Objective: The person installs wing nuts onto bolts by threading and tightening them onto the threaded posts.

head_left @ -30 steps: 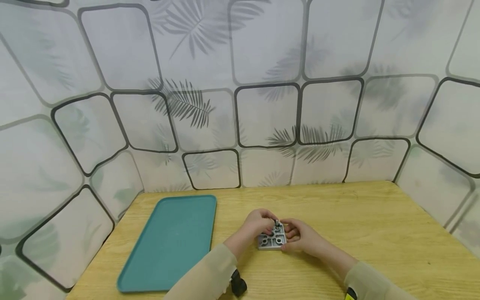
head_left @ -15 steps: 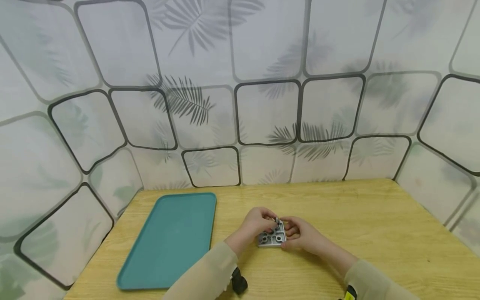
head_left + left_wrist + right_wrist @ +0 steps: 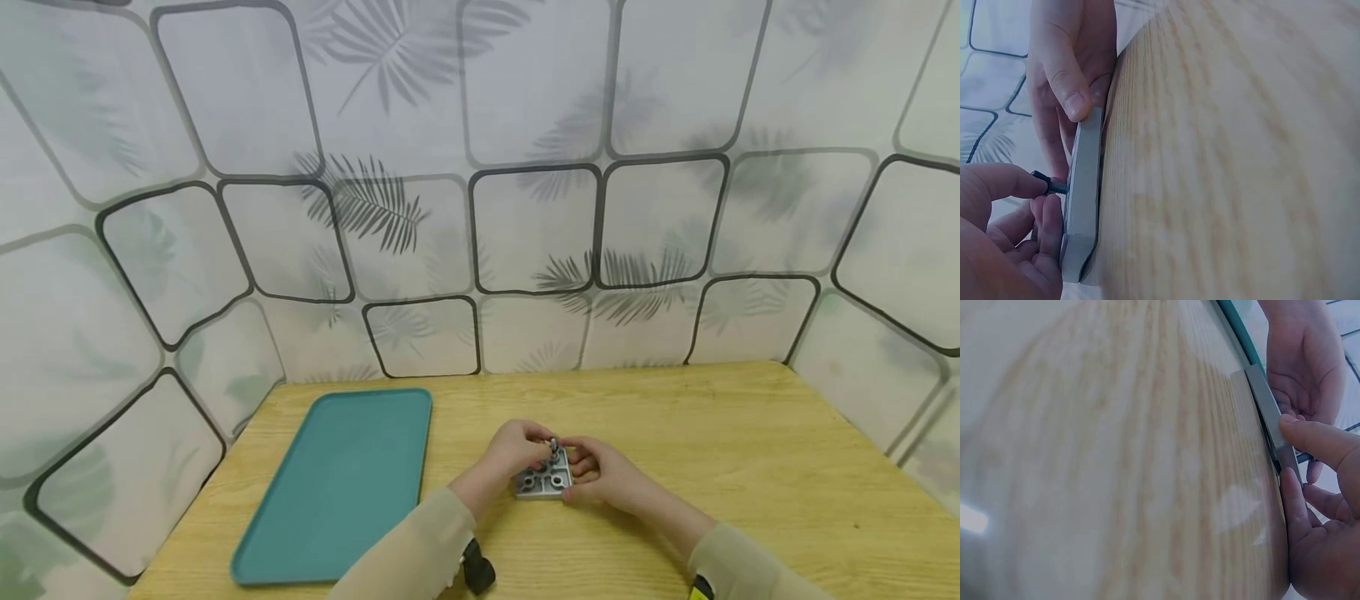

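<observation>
A square grey metal plate (image 3: 543, 495) with recessed pockets and round holes lies on the wooden table in front of me. Near its far right corner a dark-headed bolt (image 3: 1055, 186) stands up, its threaded shank meeting the plate's face. My left hand (image 3: 512, 452) pinches the bolt at its head between thumb and fingers and covers the plate's far left part. From the other side my right hand (image 3: 611, 479) holds the plate by its right edge, thumb at the near corner, fingers at the far one. How deep the bolt sits is hidden.
A teal tray (image 3: 337, 492) lies on the table to the left of the hands. The wooden table (image 3: 750, 467) runs back to a patterned curtain (image 3: 532, 233), which also rises along both sides. A black wrist device (image 3: 477, 568) hangs under the left sleeve.
The left fingers have shifted slightly around the bolt. Plate, right hand and tray stay where they were; the head view has tilted a little.
</observation>
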Motion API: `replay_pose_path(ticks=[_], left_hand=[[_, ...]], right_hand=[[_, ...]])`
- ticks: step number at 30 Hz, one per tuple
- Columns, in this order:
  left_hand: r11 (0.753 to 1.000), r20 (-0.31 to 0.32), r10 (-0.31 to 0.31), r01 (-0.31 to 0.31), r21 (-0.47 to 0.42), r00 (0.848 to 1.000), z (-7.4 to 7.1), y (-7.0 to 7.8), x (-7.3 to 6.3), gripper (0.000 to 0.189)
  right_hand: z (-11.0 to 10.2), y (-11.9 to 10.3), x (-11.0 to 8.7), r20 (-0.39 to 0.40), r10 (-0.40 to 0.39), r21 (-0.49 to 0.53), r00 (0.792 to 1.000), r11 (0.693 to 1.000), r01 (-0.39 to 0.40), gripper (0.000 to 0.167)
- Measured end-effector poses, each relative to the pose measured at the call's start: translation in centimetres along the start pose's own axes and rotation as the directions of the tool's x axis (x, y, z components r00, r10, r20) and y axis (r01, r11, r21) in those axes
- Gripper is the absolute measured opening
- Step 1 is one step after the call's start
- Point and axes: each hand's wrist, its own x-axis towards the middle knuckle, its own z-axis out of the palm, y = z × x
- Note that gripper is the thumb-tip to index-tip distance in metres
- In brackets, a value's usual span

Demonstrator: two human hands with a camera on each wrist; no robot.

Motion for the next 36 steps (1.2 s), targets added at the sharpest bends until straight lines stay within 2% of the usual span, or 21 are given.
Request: replay_pose_path(ticks=[6, 16, 19, 22, 28, 36], left_hand=[[1.0, 0.005, 0.005, -0.005, -0.006, 1.0, -0.04, 0.02, -0.04, 0.027], [0.997, 0.002, -0.013, 0.013, -0.071, 1.0, -0.18, -0.01, -0.23, 0.032], [0.999, -0.011, -0.013, 0.013, -0.039, 1.0, -0.2, 0.08, -0.35, 0.026], [0.999, -0.03, -0.005, 0.006, 0.041, 1.0, -0.15, 0.23, -0.5, 0.027], [0.983, -0.066, 0.033, -0.02, 0.184, 0.997, 0.11, 0.51, -0.64, 0.03], [0.984, -0.081, 0.053, -0.038, 0.175, 0.995, 0.31, 0.35, -0.64, 0.024]], right_hand=[[-0.1, 0.2, 0.06, 0.0, 0.003, -0.009, 1.0, 1.0, -0.003, 0.081], [-0.08, 0.45, 0.19, 0.006, -0.011, -0.005, 1.0, 1.0, 0.011, 0.082], [-0.13, 0.44, 0.18, 0.006, -0.006, -0.016, 1.0, 1.0, 0.006, 0.082], [-0.22, 0.41, 0.12, 0.006, 0.006, -0.035, 1.0, 0.999, -0.006, 0.083], [-0.32, 0.25, 0.07, 0.008, 0.01, -0.045, 1.0, 0.999, -0.01, 0.083], [-0.3, 0.14, 0.03, 0.01, 0.033, -0.045, 0.999, 0.998, -0.032, 0.084]])
